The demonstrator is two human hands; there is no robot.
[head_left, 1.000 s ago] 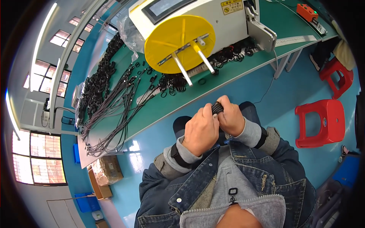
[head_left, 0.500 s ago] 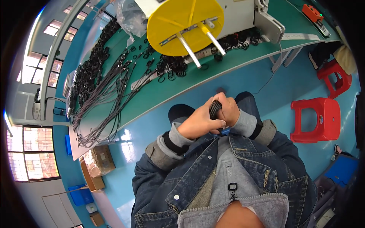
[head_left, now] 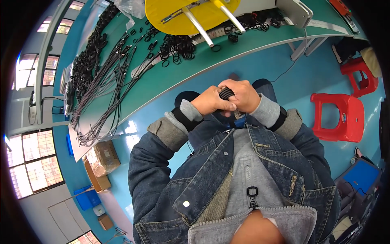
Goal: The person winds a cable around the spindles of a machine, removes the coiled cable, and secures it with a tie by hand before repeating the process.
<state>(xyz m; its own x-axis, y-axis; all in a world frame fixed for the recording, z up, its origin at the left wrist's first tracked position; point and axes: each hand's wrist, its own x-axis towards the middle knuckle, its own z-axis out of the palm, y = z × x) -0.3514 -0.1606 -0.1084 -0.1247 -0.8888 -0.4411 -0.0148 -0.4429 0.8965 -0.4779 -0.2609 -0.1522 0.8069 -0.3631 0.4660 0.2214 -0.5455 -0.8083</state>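
Fingers [head_left: 237, 87] of both hands now curl tightly around a bundle of black rings [head_left: 226, 94], drawn closer to the chest than a second ago, well away from the green counter [head_left: 170, 83]; the left hand [head_left: 209, 101] and right hand [head_left: 243, 95] press together, gripping firmly.

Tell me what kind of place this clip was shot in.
Probably a small factory or assembly workshop: a long green workbench strewn with black cables and rings, a yellow reel on a machine, and cardboard boxes on the blue floor.

Both hands [head_left: 227, 99] clasped together before the chest.
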